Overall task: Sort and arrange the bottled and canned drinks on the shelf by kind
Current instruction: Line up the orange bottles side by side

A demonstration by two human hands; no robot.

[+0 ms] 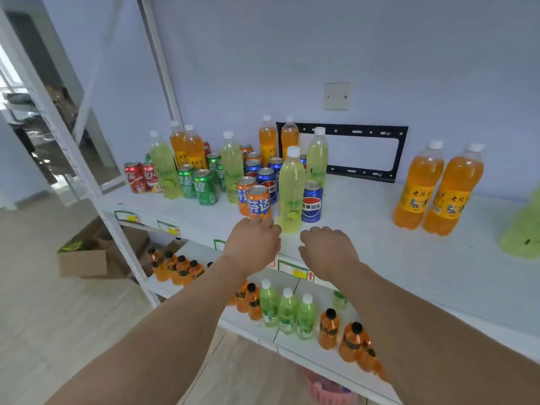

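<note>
On the white shelf (380, 247) stands a mixed crowd of drinks: red cola cans (141, 176), green Sprite cans (204, 187), orange Fanta cans (257, 201), blue Pepsi cans (312, 201), lime bottles and orange bottles. A lime bottle (290, 191) stands at the front between the Fanta and Pepsi cans. My left hand (252, 244) hovers just before the front Fanta can, fingers loosely bent, holding nothing. My right hand (327, 251) hangs near the lime bottle's base, also holding nothing. Two orange bottles (435, 191) stand apart at the right.
A lime bottle (523, 232) shows blurred at the right edge. A black metal frame (365, 152) leans on the wall. The lower shelf (306, 346) holds small orange and green bottles. Cardboard boxes (87, 255) lie on the floor at left, beside the shelf post (87, 171).
</note>
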